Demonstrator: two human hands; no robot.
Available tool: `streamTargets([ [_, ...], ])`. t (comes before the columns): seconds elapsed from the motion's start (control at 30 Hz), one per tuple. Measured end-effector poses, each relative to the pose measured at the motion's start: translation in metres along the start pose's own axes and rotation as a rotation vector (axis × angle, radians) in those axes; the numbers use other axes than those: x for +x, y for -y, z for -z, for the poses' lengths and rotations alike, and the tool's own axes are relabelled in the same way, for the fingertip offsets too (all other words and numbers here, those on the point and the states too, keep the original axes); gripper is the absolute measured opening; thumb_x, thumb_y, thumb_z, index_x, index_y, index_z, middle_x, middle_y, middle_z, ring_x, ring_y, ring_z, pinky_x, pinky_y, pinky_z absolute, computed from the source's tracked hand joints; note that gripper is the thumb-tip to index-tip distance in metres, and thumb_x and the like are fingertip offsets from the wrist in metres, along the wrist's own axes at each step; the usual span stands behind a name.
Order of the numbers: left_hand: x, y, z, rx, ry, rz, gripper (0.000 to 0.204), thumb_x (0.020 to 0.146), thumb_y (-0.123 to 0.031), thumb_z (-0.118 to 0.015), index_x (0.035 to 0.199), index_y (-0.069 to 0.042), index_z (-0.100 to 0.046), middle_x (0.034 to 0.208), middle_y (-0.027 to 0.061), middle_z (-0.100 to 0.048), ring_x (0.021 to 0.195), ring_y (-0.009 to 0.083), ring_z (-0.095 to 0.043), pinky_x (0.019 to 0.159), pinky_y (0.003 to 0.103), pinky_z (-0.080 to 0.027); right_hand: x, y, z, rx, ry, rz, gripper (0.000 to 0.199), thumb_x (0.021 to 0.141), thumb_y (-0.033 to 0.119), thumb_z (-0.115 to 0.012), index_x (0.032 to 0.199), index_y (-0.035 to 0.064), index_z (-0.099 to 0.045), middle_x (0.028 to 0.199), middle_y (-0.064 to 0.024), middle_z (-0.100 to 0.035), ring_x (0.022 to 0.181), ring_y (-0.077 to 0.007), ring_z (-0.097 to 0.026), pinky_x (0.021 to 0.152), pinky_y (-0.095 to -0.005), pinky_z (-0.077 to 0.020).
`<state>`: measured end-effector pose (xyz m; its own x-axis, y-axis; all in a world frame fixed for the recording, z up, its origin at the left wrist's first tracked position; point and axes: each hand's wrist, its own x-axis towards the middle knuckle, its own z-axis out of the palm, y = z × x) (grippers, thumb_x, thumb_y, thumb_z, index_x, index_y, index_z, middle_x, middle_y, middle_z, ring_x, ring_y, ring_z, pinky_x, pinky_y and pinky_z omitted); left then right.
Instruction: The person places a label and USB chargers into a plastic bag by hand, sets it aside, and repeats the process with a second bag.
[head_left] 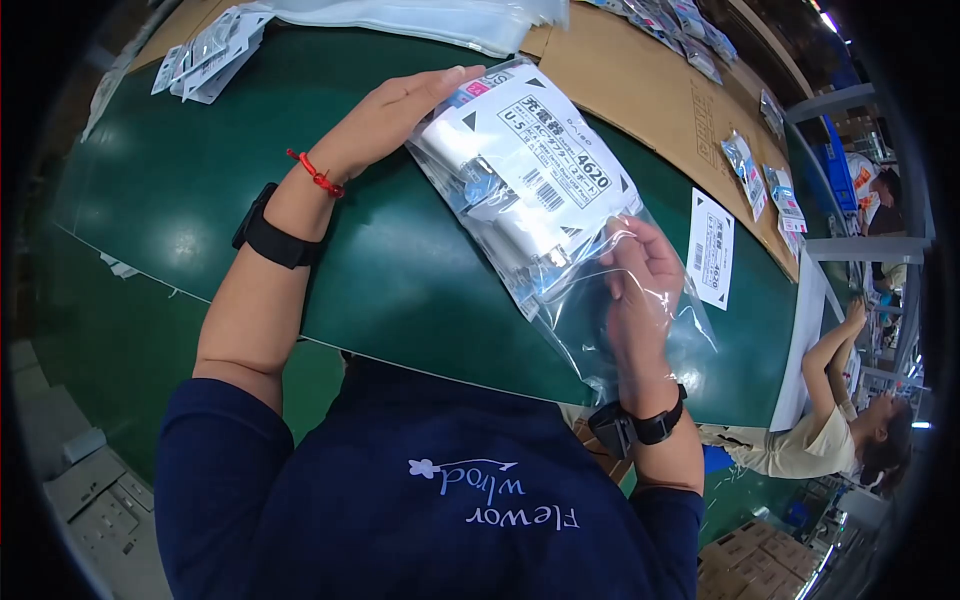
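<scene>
The clear bag [573, 328] holds a white label [560, 150] and white packaged items [520, 232].

One left hand [392, 118] and one right hand [643, 265]; one clear bag [570, 325]; two white labels [711, 248], one at the bag and one on the single green counter [390, 300]; two black wristbands [283, 245], one per wrist; one red bracelet [320, 178]; three separate packets [744, 172] on the cardboard [620, 95] (the heap [705, 60] beyond them, like the pile [215, 60] at the counter's left end, overlaps too much to count); at least two other people [800, 445].
</scene>
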<state>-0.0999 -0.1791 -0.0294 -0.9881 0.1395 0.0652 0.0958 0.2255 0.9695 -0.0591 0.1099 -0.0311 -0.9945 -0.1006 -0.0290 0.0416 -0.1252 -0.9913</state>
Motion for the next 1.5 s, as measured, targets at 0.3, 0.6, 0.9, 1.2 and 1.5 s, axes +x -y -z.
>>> streamTargets([
  [0.3, 0.001, 0.002, -0.003, -0.006, 0.054, -0.082, 0.054, 0.098, -0.046, -0.036, 0.135, -0.009, -0.047, 0.123, 0.0073, -0.056, 0.111, 0.0152, -0.05, 0.098, 0.026, -0.036, -0.001, -0.001, -0.003, -0.07, -0.033, -0.008, 0.015, 0.086, 0.007, -0.063, 0.099, -0.0016, -0.063, 0.07, 0.0006, -0.058, 0.052, -0.0011, -0.042, 0.045, -0.0149, -0.0274],
  [0.6, 0.007, 0.012, 0.001, 0.059, -0.205, -0.187, 0.055, 0.097, -0.044, -0.041, 0.132, -0.001, -0.048, 0.127, 0.0119, -0.054, 0.119, 0.0185, -0.048, 0.102, 0.027, -0.034, -0.013, 0.002, 0.007, -0.07, -0.018, -0.018, 0.013, 0.088, 0.008, -0.062, 0.097, -0.001, -0.063, 0.074, 0.0009, -0.06, 0.051, -0.0004, -0.041, 0.045, -0.0141, -0.0285],
  [0.9, 0.006, -0.005, -0.009, 0.16, -0.234, -0.348, 0.054, 0.097, -0.043, -0.041, 0.131, -0.002, -0.049, 0.127, 0.0112, -0.054, 0.12, 0.0186, -0.047, 0.101, 0.028, -0.033, -0.015, 0.008, 0.014, -0.031, 0.015, -0.205, 0.012, 0.089, 0.012, -0.06, 0.094, 0.0016, -0.06, 0.07, -0.001, -0.059, 0.05, -0.0025, -0.043, 0.044, -0.0153, -0.0321],
  [1.2, 0.002, -0.004, -0.013, 0.139, 0.003, -0.203, 0.056, 0.097, -0.046, -0.04, 0.131, -0.003, -0.049, 0.128, 0.0115, -0.053, 0.118, 0.0178, -0.048, 0.1, 0.028, -0.034, -0.006, 0.0, 0.017, 0.036, 0.06, -0.166, 0.013, 0.09, 0.014, -0.06, 0.093, 0.0022, -0.059, 0.067, -0.0021, -0.057, 0.048, -0.0039, -0.042, 0.043, -0.0167, -0.0311],
  [1.5, 0.004, 0.0, -0.014, 0.008, -0.019, -0.173, 0.061, 0.096, -0.048, -0.04, 0.133, 0.001, -0.045, 0.129, 0.0133, -0.052, 0.119, 0.0185, -0.047, 0.102, 0.028, -0.033, -0.019, 0.008, 0.013, 0.021, 0.199, -0.203, 0.034, 0.092, 0.01, -0.055, 0.125, 0.001, -0.053, 0.064, -0.0009, -0.056, 0.048, -0.0033, -0.041, 0.044, -0.0157, -0.0298],
])
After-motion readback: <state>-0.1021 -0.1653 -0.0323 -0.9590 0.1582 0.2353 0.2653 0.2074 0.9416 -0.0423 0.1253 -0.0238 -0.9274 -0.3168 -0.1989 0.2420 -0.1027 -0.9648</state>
